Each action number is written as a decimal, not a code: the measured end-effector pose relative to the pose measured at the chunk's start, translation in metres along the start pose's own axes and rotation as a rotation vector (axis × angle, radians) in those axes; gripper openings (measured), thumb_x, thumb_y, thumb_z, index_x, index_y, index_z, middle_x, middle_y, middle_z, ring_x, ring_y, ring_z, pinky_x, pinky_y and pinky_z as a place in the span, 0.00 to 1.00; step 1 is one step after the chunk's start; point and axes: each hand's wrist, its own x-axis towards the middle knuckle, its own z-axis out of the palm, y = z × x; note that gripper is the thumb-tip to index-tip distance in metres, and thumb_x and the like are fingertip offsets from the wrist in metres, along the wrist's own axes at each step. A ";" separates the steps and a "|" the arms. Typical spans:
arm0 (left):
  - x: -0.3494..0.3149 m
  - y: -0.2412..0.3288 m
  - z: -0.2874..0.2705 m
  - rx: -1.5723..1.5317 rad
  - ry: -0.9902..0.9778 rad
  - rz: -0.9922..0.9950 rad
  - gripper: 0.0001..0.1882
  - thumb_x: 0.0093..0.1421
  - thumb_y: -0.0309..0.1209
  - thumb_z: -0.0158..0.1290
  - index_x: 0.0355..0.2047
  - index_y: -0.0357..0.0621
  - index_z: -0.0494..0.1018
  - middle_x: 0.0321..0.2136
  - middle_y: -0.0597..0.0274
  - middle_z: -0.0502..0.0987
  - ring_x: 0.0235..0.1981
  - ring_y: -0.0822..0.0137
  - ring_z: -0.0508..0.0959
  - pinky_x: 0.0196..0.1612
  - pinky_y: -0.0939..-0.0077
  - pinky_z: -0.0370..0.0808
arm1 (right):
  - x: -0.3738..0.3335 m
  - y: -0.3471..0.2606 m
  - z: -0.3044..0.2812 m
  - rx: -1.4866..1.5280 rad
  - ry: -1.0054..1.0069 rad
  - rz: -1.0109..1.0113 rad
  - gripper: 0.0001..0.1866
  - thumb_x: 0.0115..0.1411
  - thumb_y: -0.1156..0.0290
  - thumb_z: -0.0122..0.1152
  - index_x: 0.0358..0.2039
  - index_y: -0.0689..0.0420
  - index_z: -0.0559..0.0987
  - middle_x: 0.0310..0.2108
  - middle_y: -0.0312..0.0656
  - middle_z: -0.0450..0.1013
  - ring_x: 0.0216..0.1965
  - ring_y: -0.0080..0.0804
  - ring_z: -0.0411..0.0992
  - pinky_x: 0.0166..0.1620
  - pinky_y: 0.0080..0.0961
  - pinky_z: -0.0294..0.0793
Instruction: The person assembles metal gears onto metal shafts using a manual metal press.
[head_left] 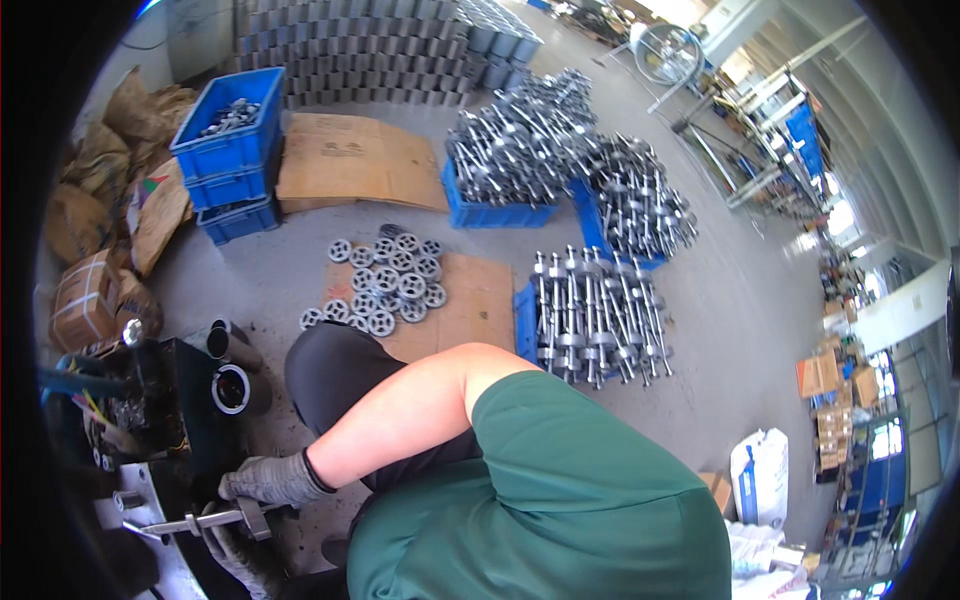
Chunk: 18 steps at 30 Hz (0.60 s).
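Observation:
A silvery metal shaft [222, 519] with a collar and a wider block-like part lies nearly level at the lower left. My right hand [275, 481], in a grey knitted glove, is closed at its upper side, fingers curled down against it. From below, my left hand [245, 560], also gloved, has its fingers bent around the shaft; its wrist is in shadow. The shaft's left end points to a metal plate [165, 490] on a dark, greasy machine [190, 390]. Whether that end touches the plate, I cannot tell.
Beside the machine stand metal tubes [240, 390]. Spoked metal wheels [385, 280] lie on cardboard [480, 300] ahead. Blue crates [490, 213] to the right hold heaped shafts [600, 320]. Stacked blue bins [230, 150] stand at the far left, and grey cylinders [350, 50] along the back.

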 end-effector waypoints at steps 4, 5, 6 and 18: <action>-0.002 -0.037 0.015 -0.606 -0.049 -0.757 0.25 0.73 0.44 0.52 0.63 0.42 0.71 0.52 0.59 0.77 0.53 0.66 0.77 0.53 0.64 0.76 | -0.011 -0.004 -0.018 0.051 0.055 -0.184 0.20 0.62 0.48 0.58 0.34 0.51 0.83 0.31 0.39 0.77 0.32 0.37 0.75 0.34 0.43 0.76; 0.008 -0.037 0.018 -0.591 -0.158 -0.781 0.25 0.71 0.44 0.55 0.62 0.43 0.71 0.49 0.63 0.79 0.50 0.70 0.78 0.50 0.69 0.77 | -0.004 -0.001 -0.030 -0.007 0.011 -0.414 0.16 0.67 0.54 0.54 0.39 0.51 0.82 0.38 0.39 0.76 0.40 0.37 0.75 0.42 0.41 0.77; 0.021 -0.054 0.031 -0.589 -0.210 -0.781 0.25 0.71 0.44 0.55 0.62 0.43 0.71 0.49 0.63 0.79 0.50 0.70 0.78 0.50 0.69 0.77 | 0.001 0.002 -0.047 -0.070 -0.003 -0.642 0.13 0.72 0.60 0.50 0.43 0.50 0.81 0.45 0.39 0.76 0.49 0.38 0.75 0.50 0.38 0.79; 0.053 -0.065 0.068 -0.244 -0.360 -0.447 0.18 0.73 0.39 0.54 0.56 0.42 0.74 0.44 0.66 0.78 0.43 0.74 0.74 0.49 0.77 0.71 | -0.252 -0.008 -0.187 0.454 0.508 -0.935 0.17 0.62 0.72 0.71 0.50 0.54 0.76 0.39 0.37 0.77 0.38 0.26 0.78 0.40 0.28 0.80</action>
